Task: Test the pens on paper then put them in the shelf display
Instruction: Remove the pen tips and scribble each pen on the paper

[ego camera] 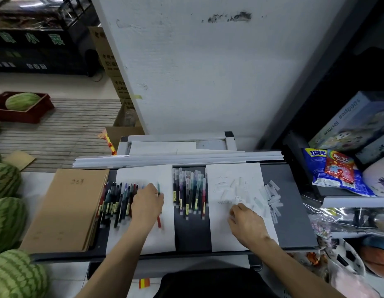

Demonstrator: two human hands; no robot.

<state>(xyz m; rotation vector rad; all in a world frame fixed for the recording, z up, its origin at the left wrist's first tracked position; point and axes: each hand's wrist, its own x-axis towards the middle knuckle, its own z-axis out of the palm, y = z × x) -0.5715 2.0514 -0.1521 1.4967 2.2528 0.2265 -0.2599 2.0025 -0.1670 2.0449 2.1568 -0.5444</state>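
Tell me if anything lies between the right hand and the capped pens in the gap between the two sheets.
Nothing visible does. The right hand is over the right sheet, and the capped pens lie just to its left on the dark surface. Only bare paper separates them.

Probably a small shop, watermelons [8, 220] on floor, snack packets [335, 171], boxed puzzle [350, 123]

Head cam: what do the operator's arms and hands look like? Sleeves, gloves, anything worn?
Left hand and right hand: no gloves, rings or markings visible. No watch and no sleeves show anywhere up to the frame edge.
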